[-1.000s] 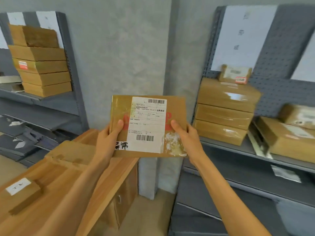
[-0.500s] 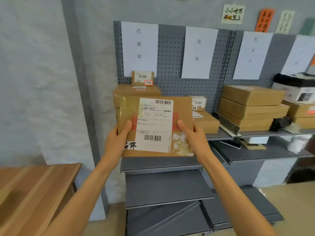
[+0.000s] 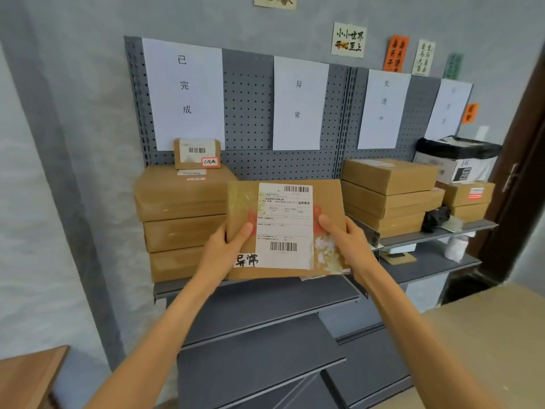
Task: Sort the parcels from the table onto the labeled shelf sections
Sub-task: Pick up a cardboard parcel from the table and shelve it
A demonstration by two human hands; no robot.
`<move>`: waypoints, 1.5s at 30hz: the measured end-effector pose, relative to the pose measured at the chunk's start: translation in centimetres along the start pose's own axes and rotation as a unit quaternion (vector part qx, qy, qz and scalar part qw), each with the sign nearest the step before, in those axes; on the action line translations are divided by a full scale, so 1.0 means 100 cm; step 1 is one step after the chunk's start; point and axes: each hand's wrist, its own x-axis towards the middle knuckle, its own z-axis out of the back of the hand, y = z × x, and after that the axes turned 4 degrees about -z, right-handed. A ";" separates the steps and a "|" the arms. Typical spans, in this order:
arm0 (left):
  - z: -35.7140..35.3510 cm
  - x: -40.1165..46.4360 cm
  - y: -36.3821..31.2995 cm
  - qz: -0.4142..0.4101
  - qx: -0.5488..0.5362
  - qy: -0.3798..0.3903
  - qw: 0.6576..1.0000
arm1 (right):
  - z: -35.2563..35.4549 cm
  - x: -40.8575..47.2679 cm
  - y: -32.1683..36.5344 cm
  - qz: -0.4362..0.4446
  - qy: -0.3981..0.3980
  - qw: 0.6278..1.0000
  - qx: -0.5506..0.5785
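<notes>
Together, left hand [image 3: 224, 255] and right hand [image 3: 351, 246] grip the parcel [image 3: 327, 202] before the shelf [image 3: 265, 293].

Grey textured wall [image 3: 73, 143], dark door [image 3: 519, 184] right, tan floor [image 3: 486, 320], wooden table corner [image 3: 26, 376] bottom-left.

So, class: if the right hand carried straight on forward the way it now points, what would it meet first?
Probably the pegboard back panel under the 异常 sign. The right hand, gripping the parcel, seems aimed at that section between two box stacks, though depth is unclear and the parcel hides the shelf behind.
</notes>
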 end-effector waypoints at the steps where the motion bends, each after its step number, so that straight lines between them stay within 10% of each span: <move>1: -0.001 0.010 0.001 0.000 -0.001 0.006 1.000 | -0.001 0.009 -0.001 -0.005 -0.017 1.000 0.006; 14: -0.041 0.109 0.032 -0.021 0.028 0.069 0.997 | 0.034 0.095 -0.024 0.014 -0.056 0.998 -0.013; 45: -0.165 0.235 0.123 -0.025 0.169 -0.081 0.982 | 0.099 0.329 -0.132 0.012 0.087 0.993 -0.079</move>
